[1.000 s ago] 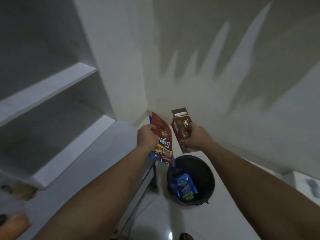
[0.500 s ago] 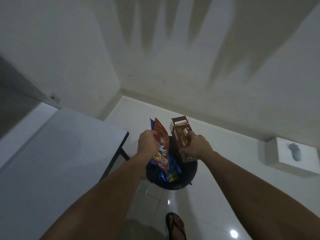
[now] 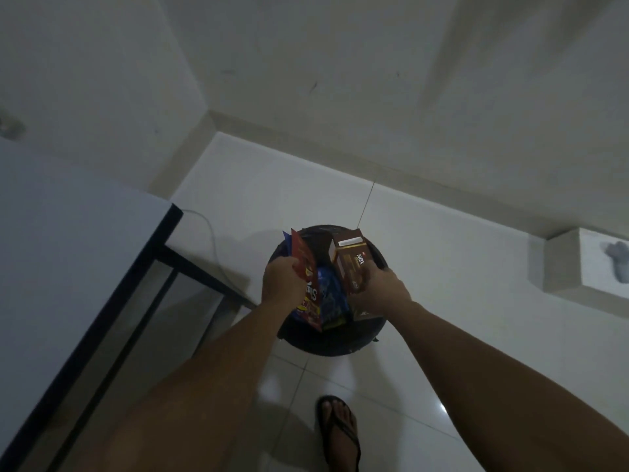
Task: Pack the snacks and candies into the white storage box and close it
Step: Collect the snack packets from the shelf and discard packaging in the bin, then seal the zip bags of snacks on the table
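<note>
head view, looking down. both forearms are extended over a round black bin point(image 3: 332, 342) standing on the white tiled floor point(image 3: 442, 267). left hand point(image 3: 282, 284): fingers curled shut on the upper edge of a red snack packet point(image 3: 308, 284), held upright w/ its face turned to the right; a blue packet edge point(image 3: 287, 240) is seen just behind it, apparently in the same grip. right hand point(image 3: 379, 289): fingers wrapped round the lower part of a brown carton point(image 3: 350, 264) marked "nex", held tilted, top end away from the wearer. both items are held above the bin opening. betw. the hands, a blue wrapper point(image 3: 332, 298) lies inside the bin. at left, a white table top point(image 3: 68, 250) w/ dark frame is shown; at right, a white box-shaped object point(image 3: 578, 264) rests against the wall. a sandalled foot point(image 3: 338, 434) is seen at the bottom edge. the white storage box cannot be identified w/ certainty.
</note>
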